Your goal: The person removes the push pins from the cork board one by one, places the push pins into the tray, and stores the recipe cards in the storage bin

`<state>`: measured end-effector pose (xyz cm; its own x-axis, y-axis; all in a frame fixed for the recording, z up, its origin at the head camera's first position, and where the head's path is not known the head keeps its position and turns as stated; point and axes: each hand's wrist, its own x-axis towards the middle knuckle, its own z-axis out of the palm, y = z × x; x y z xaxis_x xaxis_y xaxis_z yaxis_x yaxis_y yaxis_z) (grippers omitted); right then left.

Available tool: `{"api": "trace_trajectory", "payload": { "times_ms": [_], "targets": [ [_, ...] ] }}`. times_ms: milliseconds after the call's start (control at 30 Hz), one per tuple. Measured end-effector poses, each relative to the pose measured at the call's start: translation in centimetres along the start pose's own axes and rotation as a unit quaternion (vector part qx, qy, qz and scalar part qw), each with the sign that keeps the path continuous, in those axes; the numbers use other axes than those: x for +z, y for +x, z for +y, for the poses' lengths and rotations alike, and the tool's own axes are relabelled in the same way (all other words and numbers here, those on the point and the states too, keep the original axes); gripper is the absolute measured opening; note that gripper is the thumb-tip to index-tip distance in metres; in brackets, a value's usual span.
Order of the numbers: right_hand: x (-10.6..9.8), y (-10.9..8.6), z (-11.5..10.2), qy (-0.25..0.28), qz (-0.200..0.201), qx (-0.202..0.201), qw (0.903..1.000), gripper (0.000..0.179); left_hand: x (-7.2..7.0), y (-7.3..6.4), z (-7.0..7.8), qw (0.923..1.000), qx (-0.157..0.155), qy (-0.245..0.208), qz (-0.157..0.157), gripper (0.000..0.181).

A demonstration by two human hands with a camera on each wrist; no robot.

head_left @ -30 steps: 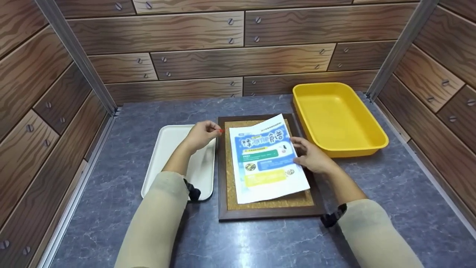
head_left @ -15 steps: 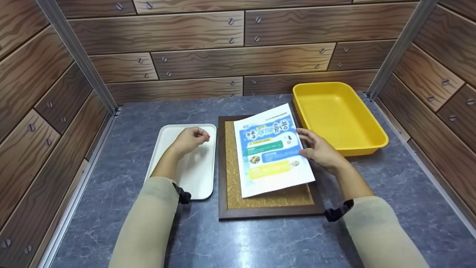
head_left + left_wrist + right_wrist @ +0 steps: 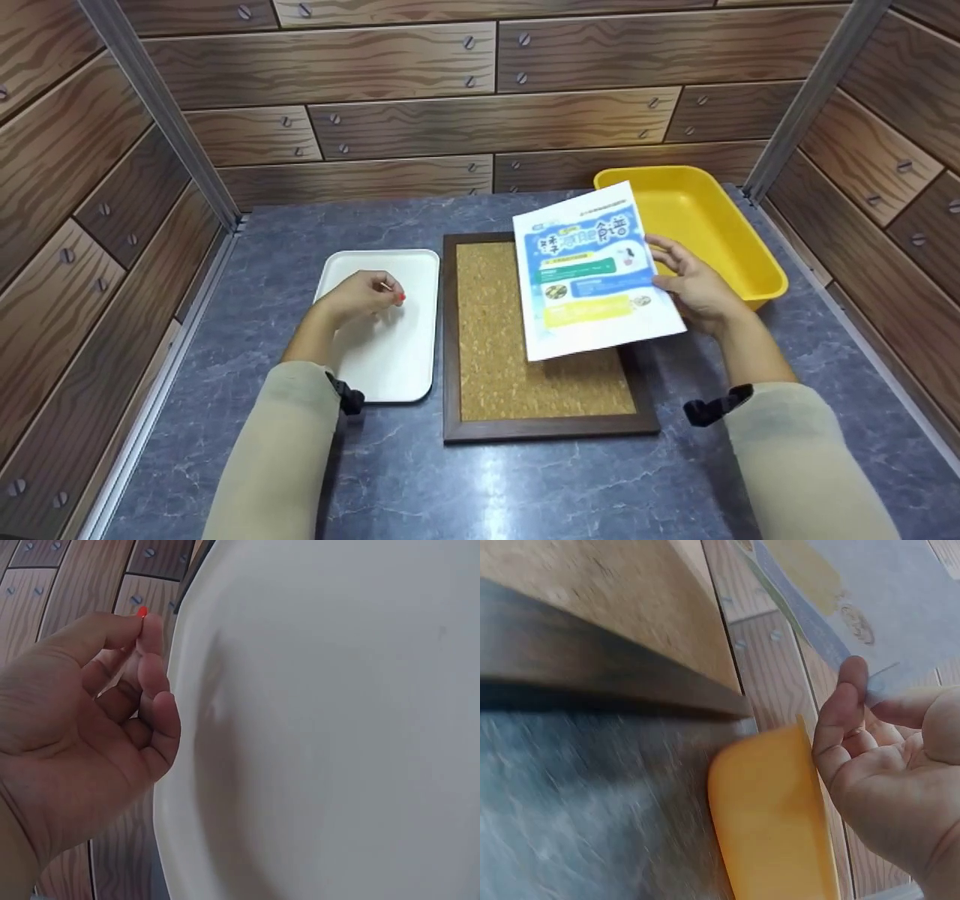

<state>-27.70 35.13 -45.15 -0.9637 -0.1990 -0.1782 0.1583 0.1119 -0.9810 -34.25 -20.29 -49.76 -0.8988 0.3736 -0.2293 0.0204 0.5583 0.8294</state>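
My right hand (image 3: 699, 291) pinches the right edge of a printed paper sheet (image 3: 596, 330) between thumb and fingers. The sheet, with blue, green and yellow blocks, is raised and tilted over a cork board (image 3: 487, 360) in a dark brown frame. Its lower left corner overlaps the cork in the head view. Over a white tray (image 3: 390, 379), my left hand (image 3: 358, 294) pinches a small red push pin (image 3: 142, 612) between thumb and index finger. Only the pin's red end shows at the fingertips; the rest is hidden.
A deep yellow bin (image 3: 697, 210) stands at the back right, partly behind the sheet and my right hand. Wood-patterned walls (image 3: 405, 124) enclose the dark marbled table (image 3: 420, 487) at the back and both sides.
The sheet has come up off the cork board and moved right and back with my right hand. My left hand has drawn left from the board's edge to over the tray, still pinching the push pin.
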Motion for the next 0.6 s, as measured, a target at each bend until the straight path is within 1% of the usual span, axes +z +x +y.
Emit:
{"api": "trace_trajectory", "payload": {
  "times_ms": [100, 233, 367, 467, 567, 600],
  "targets": [
    [-1.4, 0.2, -0.2, 0.03, 0.009, 0.004, 0.9995, 0.067, -0.2, -0.3, -0.2, 0.9998, -0.001, 0.017, -0.007, 0.013],
    [-3.4, 0.6, -0.5, 0.039, 0.03, 0.018, 0.9986, 0.066, -0.5, -0.6, -0.6, 0.9992, -0.001, 0.036, -0.019, 0.015],
    [-5.3, 0.8, -0.8, 0.051, 0.048, 0.029, 0.9971, 0.065, -0.7, -0.9, -0.8, 0.9983, -0.009, 0.05, -0.027, 0.016],
    [-6.5, 0.7, -0.8, 0.067, 0.045, 0.026, 0.9964, 0.066, -0.8, -1.0, -0.9, 0.9975, -0.018, 0.061, -0.03, 0.015],
    [-7.6, 0.8, -0.7, 0.054, 0.045, 0.028, 0.9971, 0.067, -0.9, -1.1, -1.0, 0.9971, -0.024, 0.067, -0.028, 0.013],
    [-7.9, 0.9, -0.7, 0.04, 0.047, 0.03, 0.9976, 0.068, -0.9, -1.1, -1.1, 0.9969, -0.025, 0.069, -0.028, 0.013]
  ]
}}
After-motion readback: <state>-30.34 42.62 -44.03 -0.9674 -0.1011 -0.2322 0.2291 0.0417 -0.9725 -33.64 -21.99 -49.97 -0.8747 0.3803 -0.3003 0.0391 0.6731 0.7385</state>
